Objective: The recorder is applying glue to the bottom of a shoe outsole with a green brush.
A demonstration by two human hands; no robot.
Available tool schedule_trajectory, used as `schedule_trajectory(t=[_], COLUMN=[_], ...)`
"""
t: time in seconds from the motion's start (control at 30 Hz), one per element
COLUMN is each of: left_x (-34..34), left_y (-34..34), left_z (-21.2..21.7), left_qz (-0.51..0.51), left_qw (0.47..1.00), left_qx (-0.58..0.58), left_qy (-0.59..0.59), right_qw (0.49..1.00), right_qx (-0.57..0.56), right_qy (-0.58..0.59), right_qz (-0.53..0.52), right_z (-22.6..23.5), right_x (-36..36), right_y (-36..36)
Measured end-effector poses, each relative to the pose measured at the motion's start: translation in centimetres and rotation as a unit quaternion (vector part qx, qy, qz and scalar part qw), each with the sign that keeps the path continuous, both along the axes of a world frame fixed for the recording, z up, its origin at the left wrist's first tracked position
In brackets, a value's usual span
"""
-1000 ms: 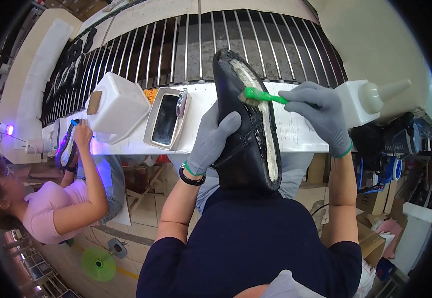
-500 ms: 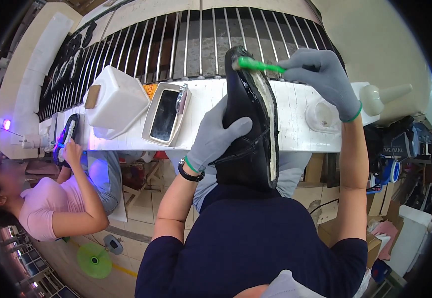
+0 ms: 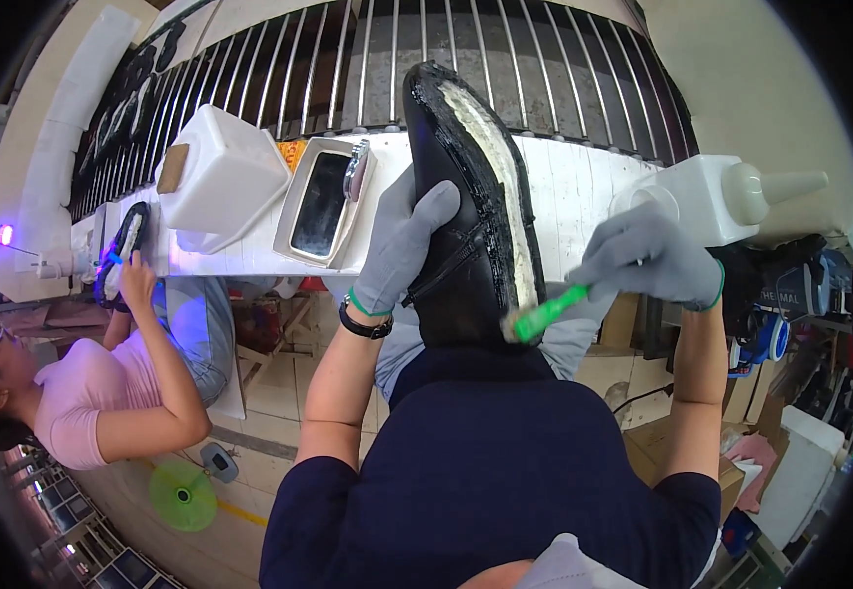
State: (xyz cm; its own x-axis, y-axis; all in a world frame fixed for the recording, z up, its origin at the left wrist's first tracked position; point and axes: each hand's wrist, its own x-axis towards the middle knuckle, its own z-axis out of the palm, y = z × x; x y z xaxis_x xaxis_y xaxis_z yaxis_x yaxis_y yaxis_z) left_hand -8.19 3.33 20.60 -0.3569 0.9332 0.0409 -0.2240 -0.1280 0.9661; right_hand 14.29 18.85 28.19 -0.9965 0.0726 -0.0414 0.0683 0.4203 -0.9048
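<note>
A black shoe (image 3: 443, 285), sole side showing, leans from my lap up over the edge of the white table. A pale strip runs along its underside, bordered by a wet-looking black rim. My gloved left hand (image 3: 397, 240) grips the shoe's left side, thumb laid across it near a strap. In my gloved right hand (image 3: 652, 257) is a green-handled brush (image 3: 552, 314). Its bristles rest at the end of the shoe nearest my body. The right fingertips are partly hidden behind the glove's back.
On the white table (image 3: 569, 211) stand a white jug (image 3: 218, 177), a shallow box (image 3: 299, 253) holding a dark flat panel, and a white bottle with a spout (image 3: 731, 201). Metal bars (image 3: 426, 108) run beyond. At left a co-worker (image 3: 103, 393) brushes another shoe (image 3: 124, 240).
My right hand has brought the brush down from the far end of the shoe to the near end. The shoe has turned, showing more of its underside, and shifted slightly left.
</note>
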Motion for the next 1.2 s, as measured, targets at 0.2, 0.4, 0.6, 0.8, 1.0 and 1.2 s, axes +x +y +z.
schedule_trajectory(t=[0.2,0.4,0.6,0.8,1.0,1.2], left_x=[0.4,-0.2,0.4,2.2,4.7,6.0], left_y=[0.9,1.8,2.8,3.2,2.3,-0.3], left_z=[0.0,0.0,-1.1,-2.3,-0.8,-1.8], left_qz=[0.007,-0.009,-0.082,-0.165,-0.221,-0.329], left_qw=[0.997,0.994,0.97,0.914,0.924,0.914], left_qx=[-0.024,-0.064,-0.126,-0.187,-0.154,-0.063], left_qy=[-0.07,-0.087,-0.191,-0.32,-0.27,-0.227], right_qw=[0.986,0.996,0.998,0.997,0.997,0.997], right_qx=[0.062,0.071,0.07,0.048,0.005,-0.008], right_qy=[0.033,0.046,0.01,-0.008,-0.01,-0.003], right_qz=[-0.153,-0.028,0.005,0.053,0.077,0.071], right_z=[0.0,1.3,2.2,2.9,3.3,3.1], right_x=[-0.8,-0.7,-0.7,-1.8,-3.1,-4.4], right_y=[1.2,1.1,1.5,2.1,2.8,3.5])
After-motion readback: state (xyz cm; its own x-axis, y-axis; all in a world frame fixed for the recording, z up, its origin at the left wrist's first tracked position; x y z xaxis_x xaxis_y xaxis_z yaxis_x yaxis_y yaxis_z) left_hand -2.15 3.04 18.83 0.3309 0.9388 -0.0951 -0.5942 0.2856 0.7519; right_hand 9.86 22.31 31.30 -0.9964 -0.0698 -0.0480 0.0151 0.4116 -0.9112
